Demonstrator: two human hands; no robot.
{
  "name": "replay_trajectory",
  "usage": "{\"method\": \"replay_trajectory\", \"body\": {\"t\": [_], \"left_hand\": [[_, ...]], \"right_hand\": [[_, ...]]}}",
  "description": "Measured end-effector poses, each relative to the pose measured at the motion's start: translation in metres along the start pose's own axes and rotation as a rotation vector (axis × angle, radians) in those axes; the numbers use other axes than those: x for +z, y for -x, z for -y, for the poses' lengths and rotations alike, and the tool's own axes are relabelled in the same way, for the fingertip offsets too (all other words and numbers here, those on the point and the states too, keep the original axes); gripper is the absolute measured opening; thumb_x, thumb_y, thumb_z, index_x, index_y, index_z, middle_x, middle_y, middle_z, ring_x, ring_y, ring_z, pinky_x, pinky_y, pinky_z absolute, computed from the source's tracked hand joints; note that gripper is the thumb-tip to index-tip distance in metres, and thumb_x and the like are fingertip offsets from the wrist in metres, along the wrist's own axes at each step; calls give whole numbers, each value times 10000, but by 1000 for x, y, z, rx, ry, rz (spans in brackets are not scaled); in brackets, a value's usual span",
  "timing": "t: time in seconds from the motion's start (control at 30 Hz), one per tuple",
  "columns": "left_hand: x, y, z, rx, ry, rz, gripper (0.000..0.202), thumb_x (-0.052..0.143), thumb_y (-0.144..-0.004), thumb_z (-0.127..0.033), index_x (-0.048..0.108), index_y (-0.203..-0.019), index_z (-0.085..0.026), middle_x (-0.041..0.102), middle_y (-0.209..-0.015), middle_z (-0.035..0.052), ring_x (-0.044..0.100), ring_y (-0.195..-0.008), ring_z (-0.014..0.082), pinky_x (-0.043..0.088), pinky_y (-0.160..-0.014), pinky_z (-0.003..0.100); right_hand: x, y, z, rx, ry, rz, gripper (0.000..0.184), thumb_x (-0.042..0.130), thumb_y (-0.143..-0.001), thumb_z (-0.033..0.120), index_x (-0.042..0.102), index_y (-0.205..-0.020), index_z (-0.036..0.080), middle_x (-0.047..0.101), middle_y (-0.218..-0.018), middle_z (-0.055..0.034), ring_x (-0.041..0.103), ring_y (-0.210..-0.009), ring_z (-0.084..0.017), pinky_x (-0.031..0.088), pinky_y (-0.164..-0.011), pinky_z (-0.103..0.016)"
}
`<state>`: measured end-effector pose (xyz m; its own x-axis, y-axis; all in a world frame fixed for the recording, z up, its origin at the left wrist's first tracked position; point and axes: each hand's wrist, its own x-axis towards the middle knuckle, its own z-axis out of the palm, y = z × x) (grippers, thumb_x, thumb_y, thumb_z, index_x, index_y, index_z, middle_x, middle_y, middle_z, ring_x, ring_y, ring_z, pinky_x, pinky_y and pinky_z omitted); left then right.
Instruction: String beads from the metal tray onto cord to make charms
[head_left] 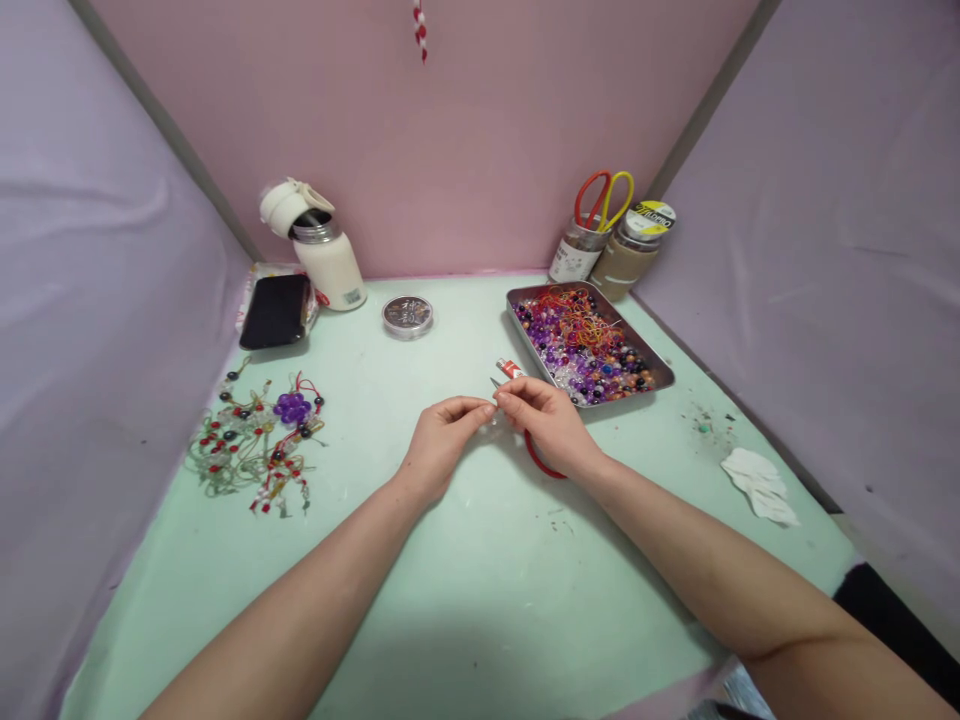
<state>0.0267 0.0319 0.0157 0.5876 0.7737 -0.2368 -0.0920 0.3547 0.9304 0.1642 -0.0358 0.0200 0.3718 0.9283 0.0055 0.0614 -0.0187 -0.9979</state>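
Observation:
My left hand (448, 440) and my right hand (550, 425) meet over the middle of the table, thumbs and fingers pinched with the tips almost touching. Whatever lies between the fingertips is too small to make out; a faint clear bit shows just below them. Under my right hand lies a pair of scissors with a red handle (541, 458), its metal tip poking out past the fingers. A lighter (511, 369) with a red and white label rests just beyond that hand. Close by on the right stands a metal tray (630, 398) of purple, orange, black and clear beads with tangled red and orange cords.
Beaded cords (247, 440) with a purple bead cluster (292, 407) lie at left. Behind are a phone (276, 312), an open white bottle (334, 268), a round spool case (407, 315) and two jars, one holding scissors (592, 205). A crumpled tissue (759, 487) lies right.

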Motion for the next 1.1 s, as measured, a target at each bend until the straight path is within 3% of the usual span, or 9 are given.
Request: {"method": "replay_trajectory", "body": {"t": [0.33, 0.9, 1.1], "left_hand": [[-2, -3, 4, 49, 42, -55, 167, 761, -636, -307, 725, -711, -161, 681, -736, 34, 540, -690, 122, 415, -714, 271], [0, -2, 5, 3, 128, -67, 175, 783, -613, -305, 729, -707, -169, 680, -740, 26, 533, -695, 109, 413, -706, 257], [-1, 0, 4, 133, 10, -62, 126, 729, -683, -305, 727, -720, -185, 678, -761, 27, 558, -736, 136, 428, -755, 283]], "right_hand": [[7, 4, 3, 54, 92, 30, 228, 659, -735, 386, 618, -720, 162, 592, -681, 3, 493, -606, -102, 399, -594, -245], [9, 4, -3, -31, 108, 14, 141, 633, -754, 309, 626, -717, 173, 612, -710, -2, 532, -682, -125, 435, -664, -259], [9, 4, -4, -25, 107, 42, 154, 643, -752, 326, 631, -761, 173, 622, -748, -8, 547, -703, -130, 450, -671, -264]]}}
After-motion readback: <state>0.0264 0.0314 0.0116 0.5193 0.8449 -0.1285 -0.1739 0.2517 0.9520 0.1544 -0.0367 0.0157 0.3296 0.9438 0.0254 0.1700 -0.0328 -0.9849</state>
